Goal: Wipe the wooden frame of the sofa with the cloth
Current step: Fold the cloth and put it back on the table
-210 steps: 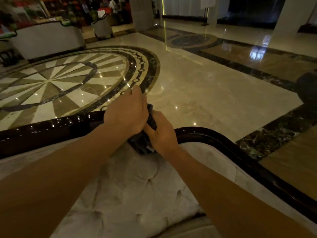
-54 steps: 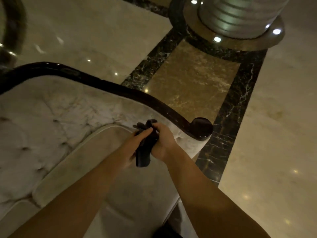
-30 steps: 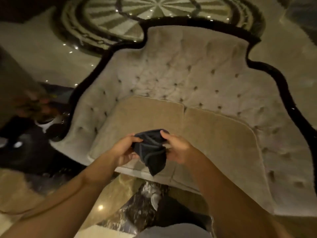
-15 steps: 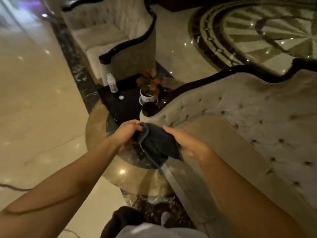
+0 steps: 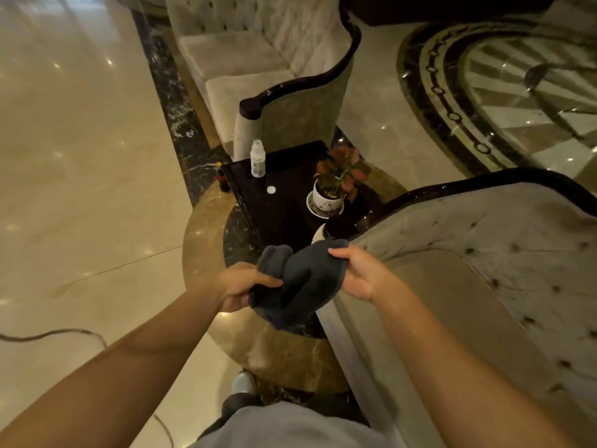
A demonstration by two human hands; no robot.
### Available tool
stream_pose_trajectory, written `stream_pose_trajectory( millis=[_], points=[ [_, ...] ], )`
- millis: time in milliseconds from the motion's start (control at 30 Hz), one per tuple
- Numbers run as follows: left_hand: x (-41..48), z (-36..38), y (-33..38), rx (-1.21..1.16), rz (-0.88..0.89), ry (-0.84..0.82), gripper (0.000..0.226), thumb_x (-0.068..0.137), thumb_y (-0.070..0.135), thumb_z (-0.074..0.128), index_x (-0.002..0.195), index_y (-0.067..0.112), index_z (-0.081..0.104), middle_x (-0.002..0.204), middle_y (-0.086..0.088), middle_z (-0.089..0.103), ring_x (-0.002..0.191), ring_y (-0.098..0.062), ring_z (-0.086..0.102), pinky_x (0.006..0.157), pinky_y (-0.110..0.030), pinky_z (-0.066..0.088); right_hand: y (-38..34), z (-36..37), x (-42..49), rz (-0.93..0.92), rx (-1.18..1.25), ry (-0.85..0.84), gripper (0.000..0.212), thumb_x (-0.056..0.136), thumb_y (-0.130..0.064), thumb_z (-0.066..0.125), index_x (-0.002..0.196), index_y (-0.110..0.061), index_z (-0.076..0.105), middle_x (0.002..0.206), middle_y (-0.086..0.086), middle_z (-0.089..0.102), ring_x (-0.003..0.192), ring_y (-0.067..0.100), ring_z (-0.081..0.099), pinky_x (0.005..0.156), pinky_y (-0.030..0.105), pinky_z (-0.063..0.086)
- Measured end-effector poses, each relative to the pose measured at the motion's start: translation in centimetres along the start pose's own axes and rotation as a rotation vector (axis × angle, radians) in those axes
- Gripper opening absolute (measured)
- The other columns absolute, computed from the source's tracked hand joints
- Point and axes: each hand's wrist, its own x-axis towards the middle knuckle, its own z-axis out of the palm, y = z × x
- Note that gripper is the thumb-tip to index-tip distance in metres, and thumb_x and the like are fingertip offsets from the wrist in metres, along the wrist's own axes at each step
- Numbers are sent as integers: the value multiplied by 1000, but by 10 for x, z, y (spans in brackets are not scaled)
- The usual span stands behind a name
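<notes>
Holding a dark cloth (image 5: 295, 282) between them, both hands keep it in the air in front of the sofa's (image 5: 484, 253) armrest — off the frame (image 5: 452, 189), whose dark scroll end sits just beyond the cloth. The left hand (image 5: 240, 286) has its grip pinched on the bunched left part; the right hand (image 5: 358, 273) pinches the right edge, thumb on top. Beyond, a dark tabletop (image 5: 284, 205) carries a bottle (image 5: 257, 158), a small white cap and a potted plant (image 5: 332, 185) (red leaves, white pot). A second sofa (image 5: 258, 59) stands behind it.
</notes>
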Motion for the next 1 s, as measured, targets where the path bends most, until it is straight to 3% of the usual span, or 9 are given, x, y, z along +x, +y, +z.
stream_pose_trajectory(
  millis=[167, 300, 433, 567, 633, 700, 800, 900, 1000],
  points=[
    [20, -78, 52, -122, 5, 56, 45, 70, 12, 76, 113, 6, 64, 103, -16, 71, 92, -29, 69, 69, -39, 57, -47, 4, 27, -39, 15, -19, 42, 98, -15, 53, 139, -4, 52, 138, 19, 57, 129, 34, 54, 99, 43, 48],
    [54, -98, 78, -127, -33, 160, 27, 91, 22, 59, 117, 16, 59, 114, -11, 63, 101, -30, 63, 69, -42, 56, -25, 20, 59, 72, -350, 33, 30, 91, -4, 65, 120, -7, 62, 120, 14, 66, 111, 31, 65, 85, 41, 56],
    [84, -110, 108, -26, -143, 227, 18, 94, 20, 55, 109, 12, 59, 107, -17, 63, 94, -31, 62, 71, -45, 55, -30, 10, 106, 5, -133, 103, 32, 84, 15, 61, 114, 6, 60, 109, 21, 67, 92, 29, 70, 70, 34, 60],
    [101, -123, 146, 189, -190, 178, 54, 69, 7, 81, 116, 2, 54, 115, -12, 62, 102, -35, 60, 89, -50, 52, -59, -21, 147, -80, -262, 162, 95, 71, 23, 70, 150, -18, 35, 139, 11, 54, 115, 25, 58, 75, 31, 55],
    [113, -129, 165, 192, -149, 158, 85, 61, -7, 82, 132, 16, 40, 122, -5, 52, 113, -36, 52, 92, -47, 49, -77, -30, 163, -136, -598, 139, 95, 67, 15, 78, 145, -28, 44, 145, 5, 48, 119, 21, 55, 74, 20, 54],
    [126, -135, 183, 355, -75, 139, 86, 59, -14, 80, 129, 22, 45, 126, -10, 52, 113, -34, 53, 91, -44, 50, -94, -37, 180, -217, -1013, 144, 80, 67, 2, 85, 135, -30, 57, 140, 2, 52, 118, 18, 55, 76, 12, 49],
    [142, -143, 203, 942, 92, 121, 60, 57, -3, 83, 108, 24, 66, 108, -4, 64, 97, -22, 60, 87, -33, 51, -113, -34, 202, -310, -1476, 173, 57, 70, -15, 87, 123, -24, 68, 115, 5, 55, 108, 20, 55, 87, 25, 41],
    [158, -146, 224, 1477, 285, 159, 35, 66, 16, 82, 98, 27, 73, 97, 4, 66, 94, -17, 56, 84, -31, 49, -132, -23, 217, -399, -1617, 207, 30, 81, -25, 79, 110, -19, 74, 100, 2, 42, 103, 26, 53, 89, 31, 43],
    [171, -157, 247, 1581, 347, 237, 15, 76, 32, 73, 89, 24, 76, 94, 0, 68, 92, -19, 58, 81, -39, 52, -151, -19, 226, -386, -1639, 292, 23, 87, -38, 72, 103, -21, 76, 118, 3, 47, 117, 31, 43, 103, 42, 39]
  ],
)
